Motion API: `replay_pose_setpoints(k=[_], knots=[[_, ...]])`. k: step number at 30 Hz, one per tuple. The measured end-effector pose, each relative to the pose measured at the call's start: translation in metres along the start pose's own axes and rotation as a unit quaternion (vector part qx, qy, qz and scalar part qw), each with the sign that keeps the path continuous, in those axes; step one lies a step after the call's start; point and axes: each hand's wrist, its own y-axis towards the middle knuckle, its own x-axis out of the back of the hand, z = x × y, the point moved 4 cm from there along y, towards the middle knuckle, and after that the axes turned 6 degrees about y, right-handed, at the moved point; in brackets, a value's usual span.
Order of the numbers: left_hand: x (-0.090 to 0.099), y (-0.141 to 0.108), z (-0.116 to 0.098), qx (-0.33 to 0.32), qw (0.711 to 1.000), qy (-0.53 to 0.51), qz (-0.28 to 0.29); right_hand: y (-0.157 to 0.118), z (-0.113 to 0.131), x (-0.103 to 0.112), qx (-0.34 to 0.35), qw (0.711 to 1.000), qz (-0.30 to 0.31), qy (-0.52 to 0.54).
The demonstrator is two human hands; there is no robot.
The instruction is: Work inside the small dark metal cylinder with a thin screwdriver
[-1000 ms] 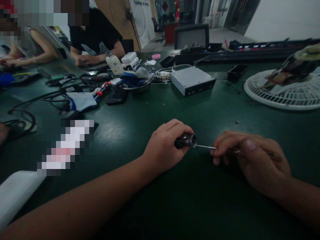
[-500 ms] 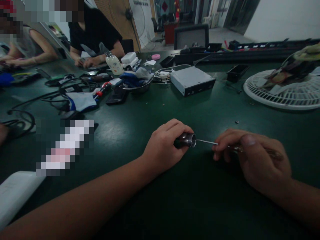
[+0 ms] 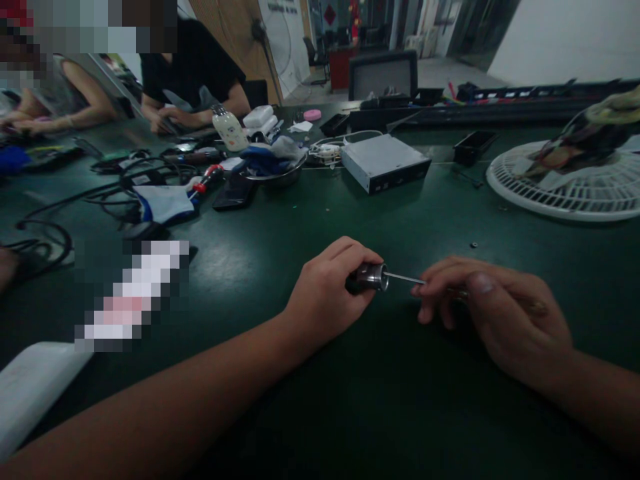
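My left hand (image 3: pixel 330 287) is closed around a dark metal cylinder (image 3: pixel 373 276), its round open end facing right. From the right, my right hand (image 3: pixel 500 313) grips a screwdriver (image 3: pixel 405 278) with a thin metal shaft and a see-through, brownish handle. The shaft's tip reaches the cylinder's open end; how deep it goes I cannot tell. Most of the handle is hidden by my fingers and palm. On the green table (image 3: pixel 280 427), beyond my right hand, lies a small dark ring-like part (image 3: pixel 474 245).
A grey drive box (image 3: pixel 383 163) lies ahead, with a white fan grille (image 3: pixel 565 193) to its right. Left of it are a metal bowl (image 3: pixel 280 175) with cloth, a dark phone-like slab (image 3: pixel 233 193), a red-black screwdriver (image 3: pixel 210 179) and cables. Two people sit at the far left.
My right hand has moved left with the screwdriver, bringing its tip into the mouth of the cylinder. My left hand has shifted only very slightly.
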Motion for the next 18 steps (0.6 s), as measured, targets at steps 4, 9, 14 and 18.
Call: replay_pose_setpoints(k=[4,9,14,18], knots=[[-0.0003,0.0001,-0.0004,-0.005,1.000,0.001,0.004,-0.0006,0.0010,0.0005,-0.003,1.000,0.000,-0.027],[-0.0011,-0.0010,0.0006,-0.006,1.000,0.007,0.006,-0.0003,0.0038,0.0006,0.018,0.999,-0.022,-0.033],[-0.0026,-0.0037,0.0004,-0.018,0.998,0.063,0.011,0.0007,-0.0013,0.0006,-0.045,0.994,-0.004,-0.097],[-0.0017,-0.0061,-0.0003,-0.023,0.991,0.132,0.016,-0.0007,0.0004,0.0008,-0.035,0.991,-0.048,-0.118]])
